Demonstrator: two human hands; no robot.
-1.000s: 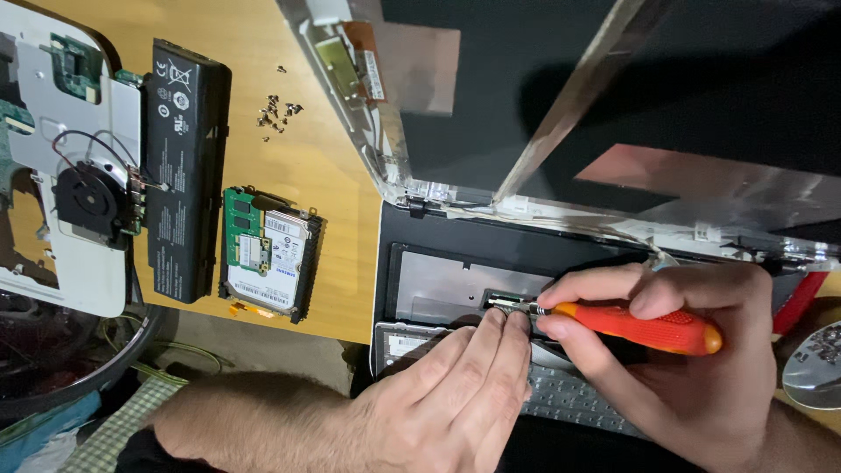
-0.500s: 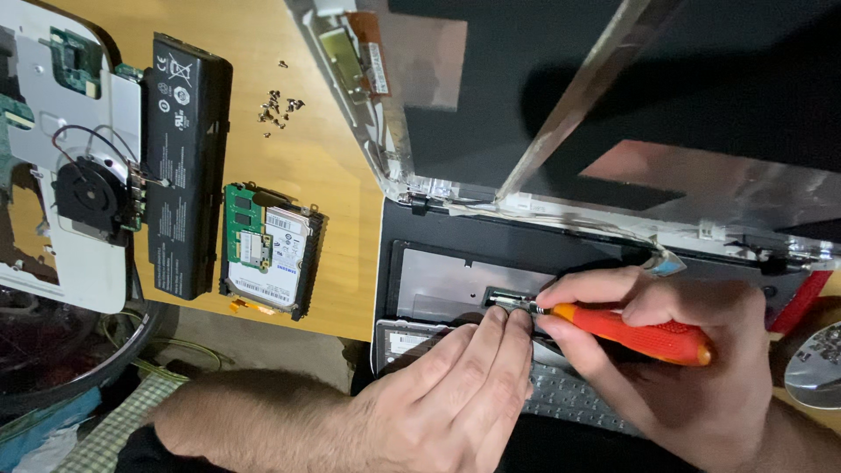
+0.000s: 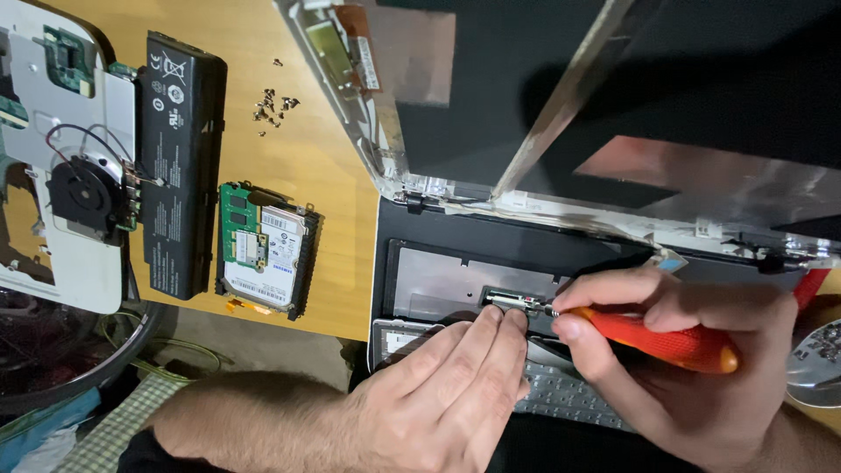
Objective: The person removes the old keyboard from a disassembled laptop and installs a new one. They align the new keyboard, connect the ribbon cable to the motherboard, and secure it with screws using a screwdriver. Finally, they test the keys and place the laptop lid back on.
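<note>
My right hand (image 3: 701, 368) grips the orange-handled screwdriver (image 3: 653, 337), tip at a small metal connector (image 3: 517, 303); my left hand (image 3: 447, 394) presses its fingertips (image 3: 508, 322) beside it, inside the opened black laptop base (image 3: 438, 263).

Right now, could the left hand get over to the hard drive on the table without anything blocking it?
Probably yes. The left hand rests on the laptop, and only bare table lies between it and the hard drive; the right hand holds the screwdriver.

Left of the black-and-silver laptop (image 3: 561, 219) on the honey-yellow wooden table (image 3: 324, 158) lie a matt black battery (image 3: 180, 166), a silver drive (image 3: 267, 254) with a green board and a white panel (image 3: 66, 158) bearing a black fan, while over the laptop the screwdriver's handle (image 3: 666, 340) shows red-orange.
</note>
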